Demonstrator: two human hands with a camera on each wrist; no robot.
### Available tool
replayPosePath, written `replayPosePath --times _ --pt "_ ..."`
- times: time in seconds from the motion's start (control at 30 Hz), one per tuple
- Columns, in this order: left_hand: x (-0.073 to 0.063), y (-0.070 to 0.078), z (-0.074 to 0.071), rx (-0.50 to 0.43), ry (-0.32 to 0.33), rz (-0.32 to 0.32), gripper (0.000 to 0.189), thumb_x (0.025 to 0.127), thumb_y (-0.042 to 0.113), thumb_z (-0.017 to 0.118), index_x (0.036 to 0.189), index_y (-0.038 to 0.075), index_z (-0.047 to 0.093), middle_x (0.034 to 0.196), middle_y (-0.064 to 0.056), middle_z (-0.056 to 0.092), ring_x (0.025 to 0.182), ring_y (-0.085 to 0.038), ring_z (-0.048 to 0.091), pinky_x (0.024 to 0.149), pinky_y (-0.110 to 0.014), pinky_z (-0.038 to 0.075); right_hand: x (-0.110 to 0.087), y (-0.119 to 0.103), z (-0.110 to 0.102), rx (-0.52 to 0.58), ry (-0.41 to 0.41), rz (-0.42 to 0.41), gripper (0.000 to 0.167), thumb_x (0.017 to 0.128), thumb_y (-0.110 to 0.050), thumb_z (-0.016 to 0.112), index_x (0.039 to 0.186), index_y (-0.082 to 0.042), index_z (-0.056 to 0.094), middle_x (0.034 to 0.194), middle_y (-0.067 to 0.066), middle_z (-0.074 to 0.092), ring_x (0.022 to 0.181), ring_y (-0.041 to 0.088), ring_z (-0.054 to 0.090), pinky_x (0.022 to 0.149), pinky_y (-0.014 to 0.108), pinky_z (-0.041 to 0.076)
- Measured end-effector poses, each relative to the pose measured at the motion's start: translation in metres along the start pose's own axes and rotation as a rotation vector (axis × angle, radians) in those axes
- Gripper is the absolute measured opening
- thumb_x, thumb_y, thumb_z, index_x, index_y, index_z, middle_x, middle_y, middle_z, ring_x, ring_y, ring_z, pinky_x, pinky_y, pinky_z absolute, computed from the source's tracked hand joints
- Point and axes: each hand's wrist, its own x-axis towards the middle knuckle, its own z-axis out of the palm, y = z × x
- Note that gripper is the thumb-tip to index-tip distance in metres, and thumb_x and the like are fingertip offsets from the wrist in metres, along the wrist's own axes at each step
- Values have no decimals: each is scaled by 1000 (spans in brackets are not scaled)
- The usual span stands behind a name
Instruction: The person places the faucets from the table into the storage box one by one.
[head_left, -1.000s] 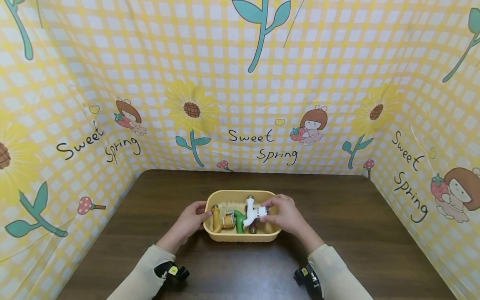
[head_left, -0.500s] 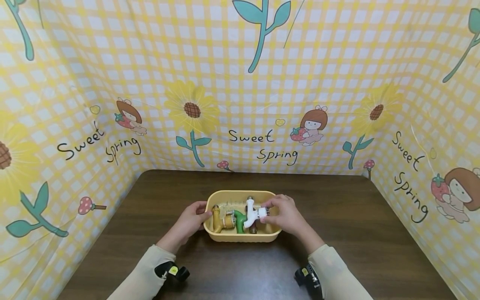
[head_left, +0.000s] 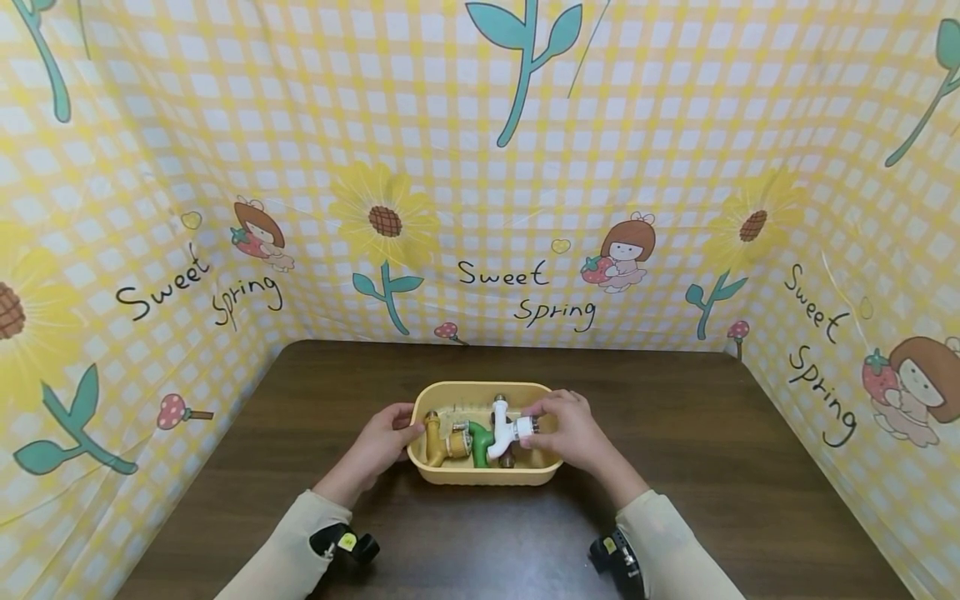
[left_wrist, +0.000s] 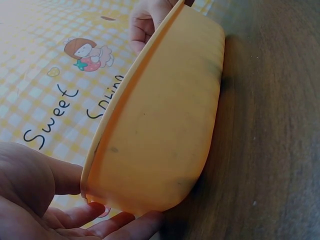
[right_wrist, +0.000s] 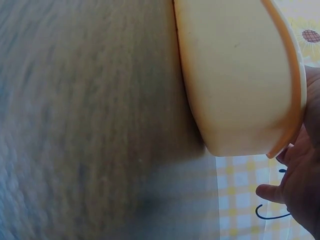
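A pale yellow plastic tub (head_left: pixel 487 476) stands on the table with several taps inside. My left hand (head_left: pixel 381 440) holds its left end, thumb over the rim and the other fingers against the outer wall, as the left wrist view shows. Over the tub's right end, my right hand (head_left: pixel 576 429) pinches the metal-ringed end of a white tap (head_left: pixel 501 435) between thumb and fingers. Left of that tap lie a green tap (head_left: pixel 480 450) and a brass-yellow tap (head_left: pixel 435 446). A brown piece (head_left: pixel 507 457) is partly hidden beneath the white tap. In the right wrist view the tub wall hides what the right hand grips.
The dark wooden table (head_left: pixel 315 400) extends around the tub on every side. A yellow checked cloth (head_left: pixel 480 192) with printed flowers and lettering encloses the back and both sides. Each wrist carries a small black camera.
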Motion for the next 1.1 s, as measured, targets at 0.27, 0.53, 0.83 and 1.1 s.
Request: replayPosePath --times 0.27,0.53,0.83,1.1 --pt "-1 2 0 10 -9 -11 46 105 9 57 147 -4 44 137 -27 55 116 -32 64 84 -41 62 -1 0 0 -18 -12 -19 32 74 -35 93 101 -31 76 103 -19 72 125 25 55 122 56 13" --pt "-1 3 0 23 -16 -10 46 105 9 57 147 -4 44 137 -29 55 117 -34 64 84 -42 62 -1 -1 0 -39 -25 -22 32 74 -36 93 101 -30 77 101 -21 71 120 20 56 122 57 11" --pt "-2 4 0 19 -10 -14 46 105 9 57 147 -4 45 137 -28 55 117 -33 64 84 -41 62 -2 -1 1 -54 -15 -43 33 74 -36 93 101 -28 77 102 -19 72 121 19 57 123 58 10" --pt "-3 6 0 23 -10 -15 46 105 8 57 147 -4 45 137 -27 55 117 -33 63 84 -40 62 -4 -3 0 -69 -16 -48 33 74 -36 93 101 -27 77 102 -20 71 119 17 57 122 60 10"
